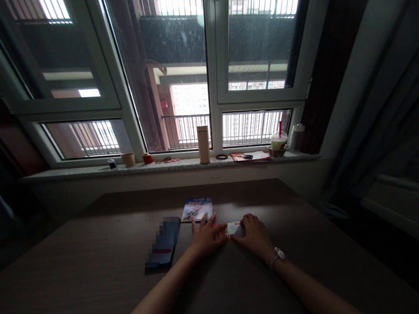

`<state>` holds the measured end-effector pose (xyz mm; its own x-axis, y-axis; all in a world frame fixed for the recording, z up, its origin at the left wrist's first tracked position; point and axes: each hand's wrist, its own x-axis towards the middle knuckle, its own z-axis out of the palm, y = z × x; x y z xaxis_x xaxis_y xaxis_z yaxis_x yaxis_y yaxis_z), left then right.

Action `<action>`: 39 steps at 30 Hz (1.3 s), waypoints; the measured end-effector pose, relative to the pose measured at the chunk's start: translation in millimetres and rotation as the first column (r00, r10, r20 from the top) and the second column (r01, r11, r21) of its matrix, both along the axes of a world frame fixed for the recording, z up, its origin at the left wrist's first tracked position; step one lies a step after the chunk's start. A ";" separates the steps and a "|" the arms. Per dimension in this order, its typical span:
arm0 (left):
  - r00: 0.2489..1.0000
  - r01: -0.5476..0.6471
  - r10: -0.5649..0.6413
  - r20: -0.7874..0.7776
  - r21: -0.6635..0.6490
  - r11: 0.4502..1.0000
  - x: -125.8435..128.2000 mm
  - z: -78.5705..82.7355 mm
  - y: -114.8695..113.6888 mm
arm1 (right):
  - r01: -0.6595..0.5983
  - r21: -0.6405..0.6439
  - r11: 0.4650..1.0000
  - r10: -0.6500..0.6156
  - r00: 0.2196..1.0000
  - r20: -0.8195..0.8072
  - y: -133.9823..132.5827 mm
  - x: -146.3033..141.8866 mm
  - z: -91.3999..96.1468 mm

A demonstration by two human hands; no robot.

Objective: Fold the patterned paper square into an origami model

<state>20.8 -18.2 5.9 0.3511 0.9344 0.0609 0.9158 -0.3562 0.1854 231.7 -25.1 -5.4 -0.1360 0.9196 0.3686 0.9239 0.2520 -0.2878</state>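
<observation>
A small red-and-white printed paper (233, 227) lies on the dark wooden table (108, 244) between my two hands. My left hand (205, 239) has its fingers spread, with the thumb and index finger resting on the red end of the paper. Two other left fingertips reach the lower edge of a blue printed booklet (197, 208). At the white end, the bent fingers and thumb of my right hand (256, 235) pinch the paper's edges. Part of the paper is hidden beneath the hands. A bracelet (277, 256) circles my right wrist.
Left of my hands lies a dark phone (165, 244), its screen blurred. Along the stone windowsill (163, 168) stand a beige tumbler (203, 145), a paper cup (128, 160) and a drink cup with a red straw (279, 140). Scissors (248, 156) rest on red-edged papers (262, 156).
</observation>
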 end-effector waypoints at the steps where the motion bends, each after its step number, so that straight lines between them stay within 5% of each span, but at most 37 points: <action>1: 1.000 0.001 -0.001 0.000 -0.001 1.000 0.0 0.7 -0.3 | 0.005 -0.001 1.000 -0.005 1.000 0.008 -0.1 -0.6 0.9; 30: 1.000 0.002 -0.002 0.010 -0.043 0.999 1.1 6.8 -2.9 | 0.168 -0.023 0.985 -0.170 0.982 -0.084 29.4 19.6 -2.1; 39: 1.000 0.002 -0.002 0.015 -0.015 1.000 0.0 3.6 -2.1 | -0.017 -0.003 1.000 0.016 0.985 -0.174 27.6 22.3 -1.4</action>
